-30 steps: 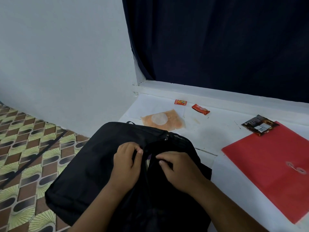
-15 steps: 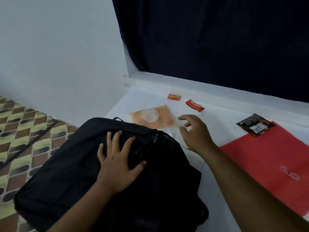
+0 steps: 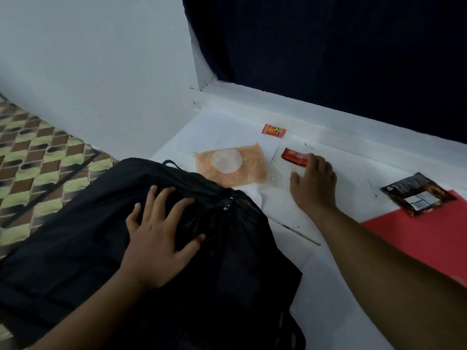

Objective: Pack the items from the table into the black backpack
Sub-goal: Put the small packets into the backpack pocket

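Observation:
The black backpack (image 3: 75, 236) lies at the table's left edge, its zipper pull (image 3: 228, 203) showing. My left hand (image 3: 159, 231) rests flat on it with fingers spread, holding nothing. My right hand (image 3: 313, 183) reaches across the white table (image 3: 341, 286), fingertips touching the red snack bar wrapper (image 3: 294, 157); it has no grip on it. An orange pouch with a white round label (image 3: 232, 164) lies between the backpack and the wrapper. Behind them is a small red sachet (image 3: 274, 129). A dark snack packet (image 3: 418, 194) lies on a red folder (image 3: 429, 233) at the right.
A dark curtain (image 3: 328, 46) hangs behind the white ledge (image 3: 328, 107) at the table's back. A pale wall (image 3: 88, 72) stands at the left. Patterned floor (image 3: 32, 160) lies below the table's left edge.
My right hand has moved further from the backpack to the red snack bar wrapper and now touches it. My left hand stays flat on the backpack.

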Motion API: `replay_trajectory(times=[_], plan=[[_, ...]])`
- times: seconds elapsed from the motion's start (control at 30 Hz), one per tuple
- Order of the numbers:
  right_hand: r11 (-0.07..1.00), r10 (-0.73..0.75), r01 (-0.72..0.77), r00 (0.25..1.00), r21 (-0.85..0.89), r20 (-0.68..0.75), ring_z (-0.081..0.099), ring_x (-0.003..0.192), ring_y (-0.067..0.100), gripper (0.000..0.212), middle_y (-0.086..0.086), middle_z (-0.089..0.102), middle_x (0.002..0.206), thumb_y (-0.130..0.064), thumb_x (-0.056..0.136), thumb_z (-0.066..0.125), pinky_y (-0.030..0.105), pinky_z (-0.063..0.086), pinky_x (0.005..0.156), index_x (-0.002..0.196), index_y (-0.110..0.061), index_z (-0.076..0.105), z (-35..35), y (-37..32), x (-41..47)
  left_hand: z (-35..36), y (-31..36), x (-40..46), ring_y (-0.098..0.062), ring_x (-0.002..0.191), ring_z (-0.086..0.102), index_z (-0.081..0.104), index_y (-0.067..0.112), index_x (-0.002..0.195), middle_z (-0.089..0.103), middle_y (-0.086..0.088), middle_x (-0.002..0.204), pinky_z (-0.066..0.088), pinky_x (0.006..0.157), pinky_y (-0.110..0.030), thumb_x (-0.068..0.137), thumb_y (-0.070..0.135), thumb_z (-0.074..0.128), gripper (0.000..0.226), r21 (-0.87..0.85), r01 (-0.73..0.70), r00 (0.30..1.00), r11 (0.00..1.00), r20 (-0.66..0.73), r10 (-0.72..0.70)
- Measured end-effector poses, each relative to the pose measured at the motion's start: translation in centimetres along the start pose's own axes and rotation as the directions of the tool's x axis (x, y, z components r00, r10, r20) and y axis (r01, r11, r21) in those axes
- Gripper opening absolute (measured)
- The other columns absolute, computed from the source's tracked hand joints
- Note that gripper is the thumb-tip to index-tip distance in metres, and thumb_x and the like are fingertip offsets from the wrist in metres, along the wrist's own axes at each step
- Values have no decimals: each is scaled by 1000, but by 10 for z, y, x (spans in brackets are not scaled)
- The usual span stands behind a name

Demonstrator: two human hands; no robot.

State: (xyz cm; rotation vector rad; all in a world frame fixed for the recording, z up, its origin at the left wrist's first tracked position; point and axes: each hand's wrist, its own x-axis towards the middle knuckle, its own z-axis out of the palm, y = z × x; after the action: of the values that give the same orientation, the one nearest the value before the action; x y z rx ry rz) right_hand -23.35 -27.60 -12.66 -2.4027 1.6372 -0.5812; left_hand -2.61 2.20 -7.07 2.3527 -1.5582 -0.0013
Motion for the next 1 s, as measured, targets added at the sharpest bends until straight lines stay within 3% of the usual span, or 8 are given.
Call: replay_trajectory(times=[0.2,0.4,0.5,0.63,0.73,0.8,0.9,1.0], plan=[[997,-67,71,993,37,-93,47,107,33,30,11,51,114,-30,94,61,45,42,95,110,-6,69,2,8,-3,0,3,1,-23,156,2,46,35,141,30,-2,158,10,119,-56,81,72,41,71,-8,-1,1000,1000,-13,0],[996,-67,72,995,60,-69,50,109,30,7,8,63,108,-15,95,57,42,40,89,100,-13,60,-6,-4,-10,1,2,1,-23,156,1,45,36,141,29,-2,158,11,119,-57,81,73,40,71,4,4,1000,1000,-7,-4],[987,-77,83,996,135,-52,51,105,30,16,8,57,110,-4,89,58,41,43,83,101,-14,59,-10,-16,-30,4,1,2,-25,156,3,46,36,141,30,-3,158,13,118,-58,80,73,40,71,4,1,1000,1000,-11,-1],[846,152,-82,984,527,-92,59,95,22,28,4,61,105,1,85,65,34,51,83,108,-14,63,-25,-38,-68,5,-1,3,-26,156,3,46,36,141,29,-2,158,12,118,-58,81,72,39,70,-3,-4,1000,1000,-19,4],[730,292,-183,955,659,-59,66,83,20,25,-2,67,95,-10,86,70,38,57,77,107,-22,68,-42,-50,-94,4,-2,4,-27,155,1,45,36,142,27,-3,159,11,118,-58,81,71,36,71,-13,-7,1000,1000,-14,7],[677,305,-186,952,712,-41,69,84,18,20,-6,70,95,-16,88,69,37,59,77,106,-26,70,-58,-60,-110,3,-2,4,-27,155,0,44,36,142,26,-3,160,9,119,-58,82,70,34,70,-35,-8,1000,999,-7,8],[621,277,-126,959,774,-67,66,80,4,12,-14,71,82,-18,88,72,23,53,70,90,-30,71,-87,-84,-136,-1,-1,3,-25,155,-3,43,36,143,25,-1,159,6,120,-58,83,68,30,69,-93,-15,1000,996,-9,14],[574,226,-54,969,817,-95,66,78,7,11,-14,70,79,-19,87,75,20,53,67,86,-30,72,-110,-113,-160,-7,1,1,-20,155,1,45,32,138,32,5,154,3,120,-54,81,65,34,66,-234,-16,999,972,-47,6]])
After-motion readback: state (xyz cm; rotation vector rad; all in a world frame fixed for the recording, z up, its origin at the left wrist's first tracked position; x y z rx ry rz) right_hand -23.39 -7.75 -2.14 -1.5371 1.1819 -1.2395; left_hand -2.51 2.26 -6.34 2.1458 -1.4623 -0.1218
